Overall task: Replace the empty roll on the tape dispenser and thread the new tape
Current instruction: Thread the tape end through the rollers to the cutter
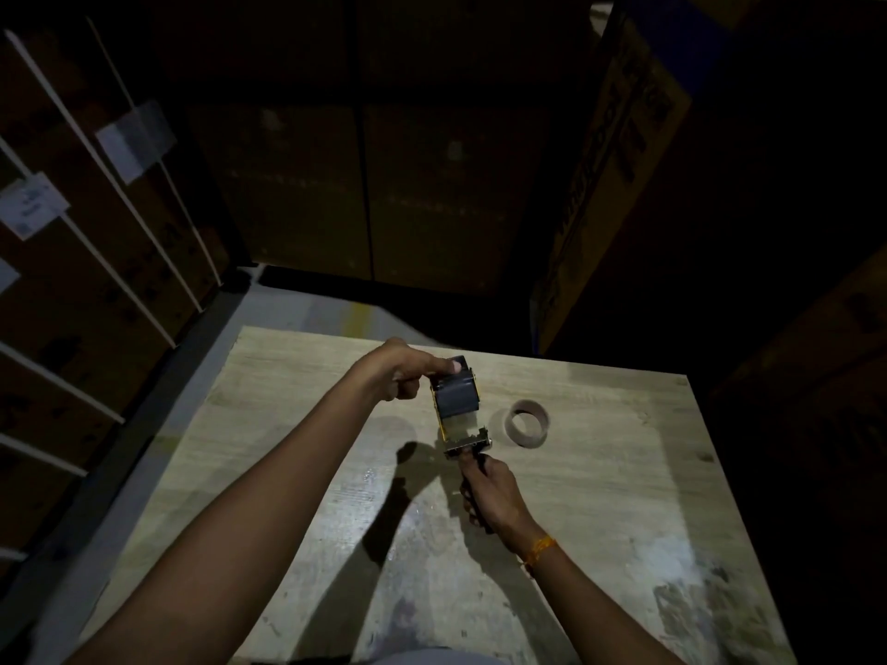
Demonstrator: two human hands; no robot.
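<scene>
A hand-held tape dispenser point(463, 427) with a yellow frame is held above the wooden table point(297, 424). My right hand point(489, 496) grips its black handle from below. A dark roll of tape point(455, 393) sits on the dispenser, and a clear strip runs from it down to the metal front end. My left hand point(408, 374) pinches the top of that roll with thumb and fingers. An empty brown cardboard core point(528, 422) lies on the table just right of the dispenser, apart from both hands.
Stacked cardboard boxes with white straps and labels point(96, 232) stand to the left, and more boxes point(624, 160) rise behind and to the right. The table's far edge lies just beyond my hands. The scene is dim.
</scene>
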